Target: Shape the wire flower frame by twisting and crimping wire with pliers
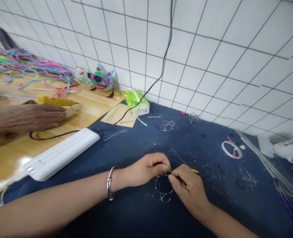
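Note:
My left hand (148,168), a silver bangle on its wrist, is closed in a pinch on a looped piece of thin wire with small beads (164,193). The wire loops hang below the fingertips, over the dark blue cloth. Close against it, my right hand (189,185) is also closed, its thumb and finger meeting at the same wire. Yellow handle ends (195,171) stick out around the right palm; the rest of that tool is hidden. Straight thin wires (178,156) lie just beyond the right hand.
Another person's hand (47,117) rests by a yellow glue gun (55,100) on the wooden table at left. A white power strip (64,153), tissue pack (136,101), coiled wire (169,125), tape roll (232,149) and purple-handled scissors (290,208) lie around. A black cable hangs down the tiled wall.

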Demonstrator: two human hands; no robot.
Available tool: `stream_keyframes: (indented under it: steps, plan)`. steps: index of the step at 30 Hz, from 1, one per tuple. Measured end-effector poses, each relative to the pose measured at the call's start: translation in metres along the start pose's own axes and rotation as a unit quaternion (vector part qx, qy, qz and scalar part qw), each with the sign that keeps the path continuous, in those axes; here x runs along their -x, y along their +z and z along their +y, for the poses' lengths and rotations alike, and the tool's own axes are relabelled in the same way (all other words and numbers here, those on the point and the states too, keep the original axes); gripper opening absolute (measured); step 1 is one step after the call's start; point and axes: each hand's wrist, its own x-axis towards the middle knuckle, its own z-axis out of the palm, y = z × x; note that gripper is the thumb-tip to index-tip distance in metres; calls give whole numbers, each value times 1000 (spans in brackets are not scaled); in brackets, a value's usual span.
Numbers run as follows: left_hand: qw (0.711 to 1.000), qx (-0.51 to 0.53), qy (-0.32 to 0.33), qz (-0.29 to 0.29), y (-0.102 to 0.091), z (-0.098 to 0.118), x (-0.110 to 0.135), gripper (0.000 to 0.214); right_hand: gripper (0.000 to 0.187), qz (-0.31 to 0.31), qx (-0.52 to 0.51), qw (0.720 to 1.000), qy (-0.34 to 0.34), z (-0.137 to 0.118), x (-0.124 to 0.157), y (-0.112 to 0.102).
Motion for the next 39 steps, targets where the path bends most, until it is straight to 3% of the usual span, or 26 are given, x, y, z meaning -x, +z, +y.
stream_keyframes:
  steps: [5, 14, 20, 29, 39]
  plan:
    - [1000, 5, -26, -7, -3, 4, 0, 17, 14, 8, 24, 999, -34, 7, 1, 3]
    - [998, -55, -9, -10, -5, 2, 0, 17, 10, 19, 66, 993, -96, 15, 2, 5]
    - [998, 29, -48, 17, -1, -3, 1, 18, 11, 15, 61, 990, -123, 14, 3, 4]
    - [975, 173, -125, 55, 5, -8, -1, 21, 13, 19, 50, 993, -105, 17, 1, 5]
    - [989, 82, -99, 76, -6, -7, -6, 24, 12, 7, 60, 997, -54, 18, -1, -4]
